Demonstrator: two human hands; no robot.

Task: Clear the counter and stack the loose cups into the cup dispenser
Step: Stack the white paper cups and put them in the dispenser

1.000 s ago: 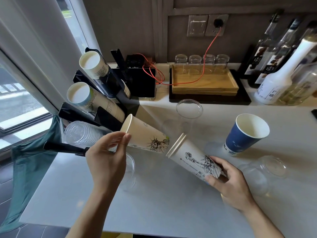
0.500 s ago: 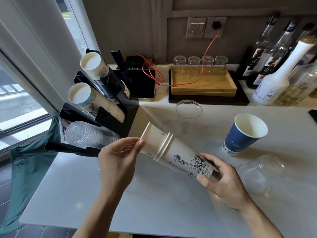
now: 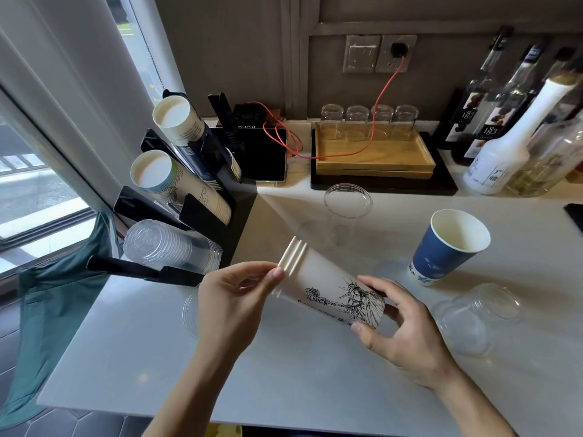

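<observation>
Nested white paper cups (image 3: 328, 285) with a black statue drawing lie tilted above the counter, rims toward the upper left. My left hand (image 3: 233, 298) pinches the stacked rims. My right hand (image 3: 400, 329) grips the base end. The black cup dispenser (image 3: 233, 216) stands at the left with two rows of paper cups (image 3: 176, 121) and a row of clear plastic cups (image 3: 167, 247). A blue paper cup (image 3: 448, 247) stands upright to the right. One clear plastic cup (image 3: 347, 212) stands behind the held stack; another clear cup (image 3: 473, 313) lies on its side at the right.
At the back, a wooden tray (image 3: 375, 159) carries several upturned glasses. Bottles (image 3: 504, 143) crowd the back right corner. A black device (image 3: 265, 152) with a red cable sits next to the dispenser. A green cloth (image 3: 56, 304) hangs off the counter's left edge.
The two separate white cups have been pushed one into the other and now sit fully nested. My left hand has shifted to the rims; the stack has lowered slightly.
</observation>
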